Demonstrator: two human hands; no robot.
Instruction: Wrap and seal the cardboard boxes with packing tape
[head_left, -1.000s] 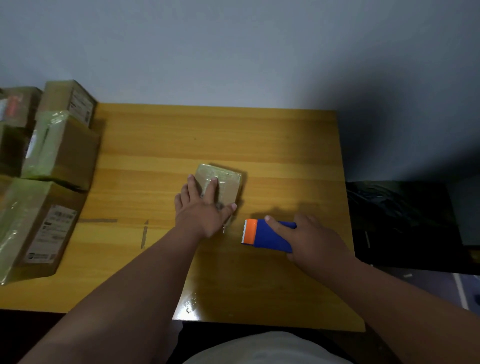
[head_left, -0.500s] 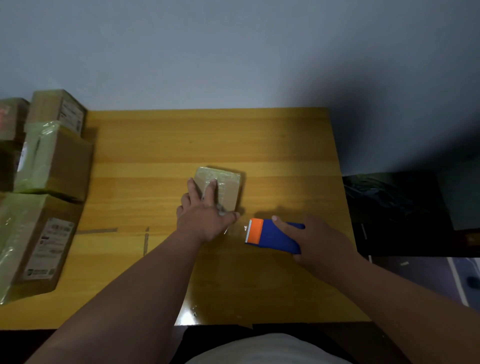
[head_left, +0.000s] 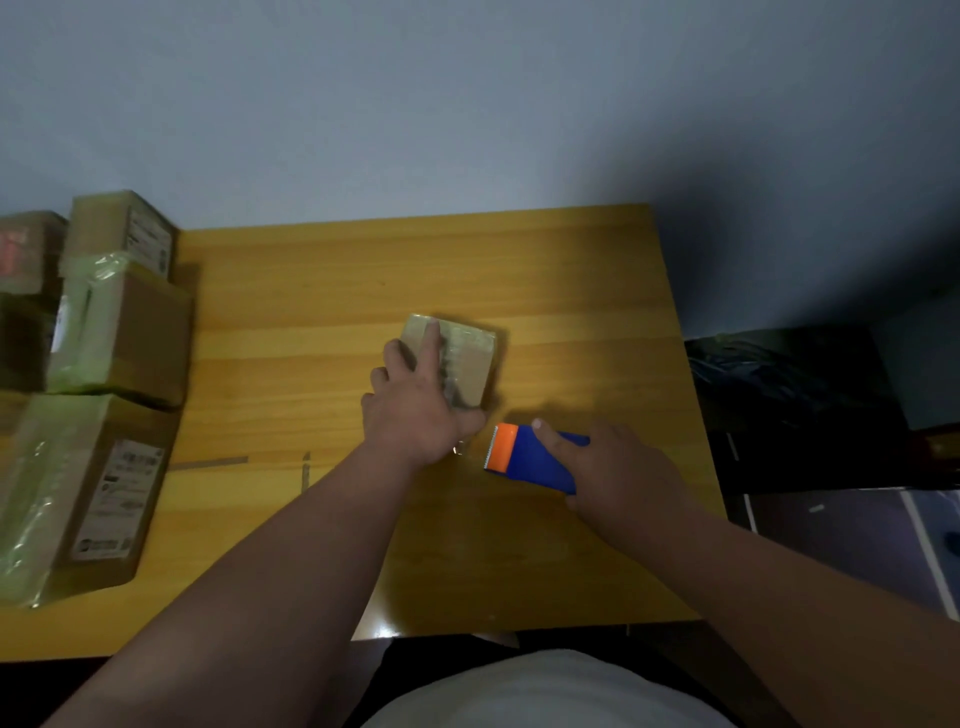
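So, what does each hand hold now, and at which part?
The right hand grips the blue tape dispenser by its rear body. The left hand holds nothing: its straight fingers press on the small box.

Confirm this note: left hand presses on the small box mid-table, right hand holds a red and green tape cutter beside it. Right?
One error: the cutter is blue with an orange end. The head view shows it in the right hand, beside the box under the left hand.
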